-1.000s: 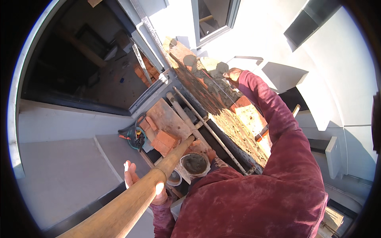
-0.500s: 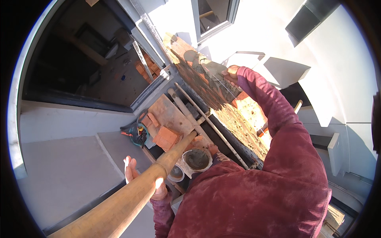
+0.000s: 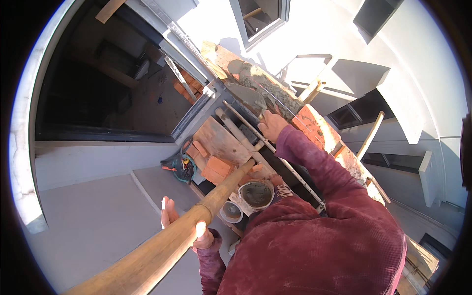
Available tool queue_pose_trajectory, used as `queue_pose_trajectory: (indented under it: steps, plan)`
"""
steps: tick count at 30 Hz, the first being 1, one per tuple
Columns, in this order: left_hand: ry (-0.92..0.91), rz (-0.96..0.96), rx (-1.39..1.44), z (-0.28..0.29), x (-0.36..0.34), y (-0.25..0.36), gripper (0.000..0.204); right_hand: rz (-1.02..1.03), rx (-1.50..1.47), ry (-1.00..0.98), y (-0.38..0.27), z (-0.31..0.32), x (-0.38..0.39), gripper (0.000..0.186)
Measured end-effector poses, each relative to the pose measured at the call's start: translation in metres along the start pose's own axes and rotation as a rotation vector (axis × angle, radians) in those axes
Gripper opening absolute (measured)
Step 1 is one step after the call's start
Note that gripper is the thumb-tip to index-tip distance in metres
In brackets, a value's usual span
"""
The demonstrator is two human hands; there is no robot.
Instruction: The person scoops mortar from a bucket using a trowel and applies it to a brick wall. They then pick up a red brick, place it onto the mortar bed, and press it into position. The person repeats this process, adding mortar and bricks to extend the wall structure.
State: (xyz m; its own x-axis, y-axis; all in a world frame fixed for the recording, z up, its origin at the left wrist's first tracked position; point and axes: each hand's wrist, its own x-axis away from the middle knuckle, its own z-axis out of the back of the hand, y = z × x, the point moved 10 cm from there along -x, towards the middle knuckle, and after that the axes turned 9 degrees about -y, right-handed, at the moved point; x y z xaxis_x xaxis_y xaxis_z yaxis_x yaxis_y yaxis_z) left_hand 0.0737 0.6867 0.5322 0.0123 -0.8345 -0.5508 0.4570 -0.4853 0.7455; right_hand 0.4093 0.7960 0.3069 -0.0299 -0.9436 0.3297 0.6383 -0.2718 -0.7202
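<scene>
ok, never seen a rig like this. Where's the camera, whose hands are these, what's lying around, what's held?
There's no machine: a person is working bare-handed. One wide fisheye camera on the head looks down, so straight edges bend. The person's left is picture left.

The right hand has its grip on a trowel beside a brick wall. Grey mortar lies along part of the wall top, with a thin string stretched over it.

The left hand is partly hidden behind a thick wooden pole; I can't tell whether it grips the pole.

Below, loose bricks lie on a board. Nearby are a bucket of mortar, a smaller pail and a tool bag.
</scene>
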Motion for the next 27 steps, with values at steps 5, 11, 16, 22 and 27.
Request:
queue_pose_trajectory:
  steps: [5,11,16,22,27]
  plan:
    - [-0.039,-0.022,-0.017,-0.004,0.001,0.006,0.094,-0.279,-0.239,0.243,0.083,-0.077,-0.085,0.031]
    - [-0.037,-0.084,0.016,-0.003,0.007,0.009,0.086,-0.32,-0.271,0.191,0.135,-0.083,-0.013,0.035]
    - [-0.047,-0.14,0.127,0.004,0.001,-0.001,0.086,-0.314,-0.311,0.151,0.161,-0.094,0.063,0.037]
    - [-0.14,-0.041,0.057,0.031,0.036,-0.019,0.088,-0.281,-0.059,-0.049,0.184,-0.133,0.166,0.026]
    - [-0.512,0.494,0.024,0.027,0.259,-0.16,0.071,-0.117,0.433,-0.389,0.156,-0.196,0.25,0.021]
